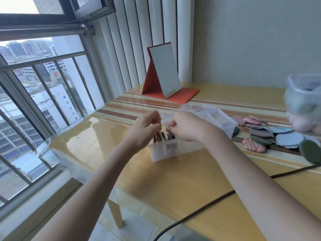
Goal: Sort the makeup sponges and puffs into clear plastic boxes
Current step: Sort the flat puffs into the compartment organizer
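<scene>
Far left, beyond the table's left edge, a barred window (43,80) looks out over city buildings. On the glossy yellow wooden table with striped inlay (156,180), near its middle, the left hand (144,131) comes in over the left end of the small clear plastic box with compartments (165,150), fingers curled downward and bunched at the brown flat puffs standing on edge (158,137) in that end of the box; whether the fingertips actually clamp one I cannot tell. Just beside it, the right hand (184,127) hovers over the same box, thumb and forefinger pinched together on the top of a dark mauve round puff (169,136) that stands upright in the neighbouring compartment. Behind the hands, toward the table's back edge, a folding mirror in a red-orange stand (165,75) is propped upright. To the right of the hands, touching or just beside the first box, lies a second clear plastic compartment box with its lid open (217,119). Further right, a loose heap of flat round puffs in mauve, grey-blue and dark green (278,136) is spread along the striped band, with a pink-and-white striped sponge (254,145) at its near side and a dark green round puff (311,151) at the right edge. At the table's far right stands a blurred clear plastic tub (304,94) holding greyish and pink pieces. A dark cable (199,213) trails across the near right part of the table
</scene>
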Demonstrator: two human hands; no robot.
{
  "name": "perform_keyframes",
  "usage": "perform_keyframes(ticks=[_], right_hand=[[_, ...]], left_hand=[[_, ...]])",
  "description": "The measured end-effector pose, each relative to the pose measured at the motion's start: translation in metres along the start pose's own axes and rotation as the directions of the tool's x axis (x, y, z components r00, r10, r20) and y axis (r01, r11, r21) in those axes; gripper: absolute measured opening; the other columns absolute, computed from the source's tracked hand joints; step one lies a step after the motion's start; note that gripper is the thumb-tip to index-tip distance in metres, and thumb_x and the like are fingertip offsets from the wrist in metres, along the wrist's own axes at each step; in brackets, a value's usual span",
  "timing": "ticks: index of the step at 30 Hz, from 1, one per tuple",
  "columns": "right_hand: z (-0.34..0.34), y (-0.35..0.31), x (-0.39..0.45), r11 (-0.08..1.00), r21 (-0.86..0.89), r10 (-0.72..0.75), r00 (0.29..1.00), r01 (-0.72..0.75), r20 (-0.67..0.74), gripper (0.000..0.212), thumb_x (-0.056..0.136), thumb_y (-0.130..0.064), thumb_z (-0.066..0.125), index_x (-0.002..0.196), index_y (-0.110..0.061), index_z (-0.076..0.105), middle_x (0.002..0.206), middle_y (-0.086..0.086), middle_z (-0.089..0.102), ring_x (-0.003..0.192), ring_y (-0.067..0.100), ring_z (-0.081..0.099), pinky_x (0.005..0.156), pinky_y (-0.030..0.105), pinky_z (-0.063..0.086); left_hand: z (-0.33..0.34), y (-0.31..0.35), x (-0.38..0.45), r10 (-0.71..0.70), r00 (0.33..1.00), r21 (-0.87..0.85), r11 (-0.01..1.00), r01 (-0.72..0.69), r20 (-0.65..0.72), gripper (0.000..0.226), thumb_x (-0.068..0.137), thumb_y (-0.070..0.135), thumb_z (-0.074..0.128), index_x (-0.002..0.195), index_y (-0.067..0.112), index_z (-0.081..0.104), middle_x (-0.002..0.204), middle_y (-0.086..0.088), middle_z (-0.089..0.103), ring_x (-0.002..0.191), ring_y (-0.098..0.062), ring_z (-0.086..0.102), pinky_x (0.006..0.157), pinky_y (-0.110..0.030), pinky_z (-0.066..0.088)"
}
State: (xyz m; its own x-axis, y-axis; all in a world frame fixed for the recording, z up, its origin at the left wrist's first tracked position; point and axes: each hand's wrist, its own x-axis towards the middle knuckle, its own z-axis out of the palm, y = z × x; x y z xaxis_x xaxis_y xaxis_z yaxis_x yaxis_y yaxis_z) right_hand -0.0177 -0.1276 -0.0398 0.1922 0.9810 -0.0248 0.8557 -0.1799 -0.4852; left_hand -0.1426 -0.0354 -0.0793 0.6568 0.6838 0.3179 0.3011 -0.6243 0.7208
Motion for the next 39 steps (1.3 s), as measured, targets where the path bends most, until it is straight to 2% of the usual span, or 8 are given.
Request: perform_keyframes(ticks=[5,8,10,16,23,28,33,39], right_hand=[[-0.001,-0.002,0.000,0.994,-0.104,0.013,1.000,-0.015,-0.017,0.031,0.092,-0.027,0.062,0.123,-0.025,0.061,0.122,0.005,0.053,0.103,0.024,0.055,0.076,0.031,0.044],[-0.001,-0.001,0.000,0.998,-0.061,-0.030,0.973,0.016,-0.230,0.019,0.096,-0.029,0.057,0.086,-0.015,0.066,0.093,0.005,0.063,0.080,0.019,0.059,0.062,0.027,0.039],[-0.003,0.000,-0.001,0.997,-0.074,0.001,0.994,-0.009,-0.108,0.031,0.097,-0.031,0.054,0.075,-0.016,0.070,0.068,0.001,0.058,0.059,0.016,0.050,0.052,0.025,0.034],[-0.002,0.004,0.001,0.998,-0.064,-0.025,0.986,0.014,-0.166,0.018,0.095,-0.023,0.056,0.092,-0.021,0.073,0.075,-0.008,0.058,0.073,0.016,0.057,0.056,0.024,0.041],[-0.007,0.007,0.002,1.000,0.022,-0.022,0.999,0.021,0.032,0.037,0.097,-0.025,0.052,0.062,-0.020,0.059,0.060,-0.003,0.047,0.056,0.013,0.043,0.051,0.025,0.031],[-0.016,0.027,-0.007,0.935,0.329,-0.062,0.975,0.132,-0.216,0.023,0.095,-0.026,0.056,0.081,-0.019,0.074,0.077,0.015,0.063,0.066,0.016,0.048,0.060,0.028,0.038],[-0.025,0.082,-0.028,0.916,0.393,0.140,0.854,0.081,-0.501,0.014,0.093,-0.020,0.057,0.093,-0.022,0.071,0.071,-0.002,0.059,0.060,0.008,0.048,0.057,0.024,0.036],[-0.029,0.142,-0.072,0.920,0.392,0.264,0.764,-0.015,-0.589,0.016,0.094,-0.011,0.056,0.092,-0.021,0.069,0.085,-0.007,0.072,0.075,0.002,0.067,0.062,0.016,0.050]], left_hand=[[0.000,0.001,-0.003,0.027,0.999,0.050,0.998,-0.029,0.023,0.016,0.066,0.018,0.048,0.078,0.011,0.057,0.082,-0.005,0.062,0.075,-0.016,0.052,0.066,-0.027,0.040],[-0.001,0.001,-0.004,0.028,0.999,0.060,0.998,-0.031,0.044,0.019,0.067,0.020,0.050,0.075,0.014,0.066,0.075,-0.001,0.067,0.073,-0.015,0.058,0.066,-0.027,0.047],[-0.002,0.002,-0.003,0.021,0.998,0.075,0.997,-0.025,0.060,0.014,0.068,0.020,0.056,0.071,0.015,0.068,0.070,0.000,0.067,0.068,-0.014,0.059,0.062,-0.025,0.047],[-0.004,0.005,-0.001,0.041,0.996,0.151,0.987,-0.053,0.084,0.009,0.077,0.011,0.068,0.077,0.018,0.063,0.074,0.011,0.064,0.067,-0.006,0.055,0.061,-0.018,0.043],[-0.003,0.017,-0.001,0.015,0.994,0.192,0.981,-0.036,0.110,0.019,0.076,0.012,0.072,0.084,0.018,0.056,0.067,0.013,0.060,0.058,-0.002,0.051,0.061,-0.022,0.043],[-0.005,0.024,0.004,0.015,0.999,0.365,0.931,-0.030,0.046,0.005,0.085,0.024,0.062,0.088,0.023,0.059,0.075,0.014,0.065,0.071,-0.006,0.061,0.074,-0.035,0.052],[0.023,0.067,0.005,0.360,0.914,0.423,0.869,-0.257,-0.184,0.002,0.084,0.017,0.056,0.083,0.019,0.056,0.069,0.015,0.057,0.073,-0.016,0.050,0.069,-0.033,0.039],[0.134,0.110,0.000,0.523,0.810,0.322,0.744,-0.586,0.264,0.011,0.086,0.009,0.051,0.095,0.004,0.057,0.101,-0.013,0.064,0.100,-0.030,0.054,0.071,-0.038,0.044]])
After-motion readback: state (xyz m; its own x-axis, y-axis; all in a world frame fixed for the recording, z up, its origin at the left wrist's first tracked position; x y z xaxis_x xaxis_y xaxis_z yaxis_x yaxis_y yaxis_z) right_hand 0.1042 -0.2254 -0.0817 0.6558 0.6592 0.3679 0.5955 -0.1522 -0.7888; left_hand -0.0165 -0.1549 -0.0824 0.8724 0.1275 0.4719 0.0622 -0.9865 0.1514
